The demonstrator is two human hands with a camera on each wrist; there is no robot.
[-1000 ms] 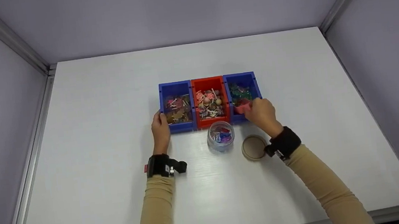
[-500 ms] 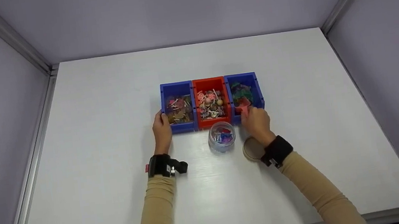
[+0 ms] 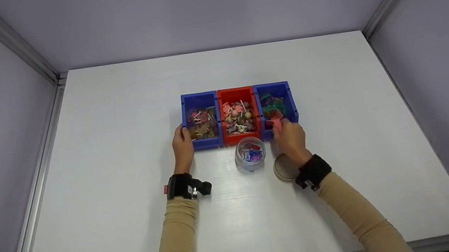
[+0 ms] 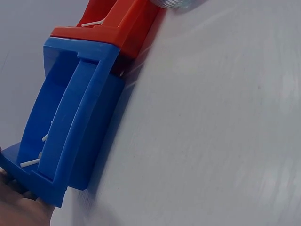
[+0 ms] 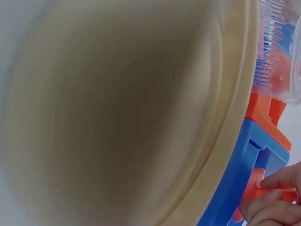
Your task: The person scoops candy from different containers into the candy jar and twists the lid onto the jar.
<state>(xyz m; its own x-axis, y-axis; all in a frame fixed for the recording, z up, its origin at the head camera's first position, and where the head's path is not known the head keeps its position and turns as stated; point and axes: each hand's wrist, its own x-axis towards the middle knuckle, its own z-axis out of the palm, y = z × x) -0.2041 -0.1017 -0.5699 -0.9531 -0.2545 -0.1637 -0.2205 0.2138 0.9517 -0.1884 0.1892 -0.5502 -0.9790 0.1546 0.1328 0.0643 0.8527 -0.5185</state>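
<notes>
My left hand (image 3: pixel 183 151) grips the left side wall of the left blue bin (image 3: pixel 206 144); its fingers lie under the rim in the left wrist view. Lollipops and yellowish candies lie in this bin. My right hand (image 3: pixel 292 138) holds a pink scoop (image 3: pixel 276 121) by its handle, with the scoop's bowl inside the right blue bin (image 3: pixel 294 107) at the near end. Beyond it lie green wrapped candies. Between the blue bins stands a red bin (image 3: pixel 236 138) of lollipops and round candies. In the right wrist view fingers and thumb pinch the scoop (image 5: pixel 254 182).
A clear open jar (image 3: pixel 250 166) with colourful wrapped pieces stands right before the red bin. A round beige lid (image 3: pixel 283 170) lies to its right, partly under my right wrist, and fills much of the right wrist view. Panels bound the white table (image 3: pixel 121 112) behind and at both sides.
My right hand has moved left and toward me, and the scoop has turned so its handle points toward me. My left hand stays on the left blue bin.
</notes>
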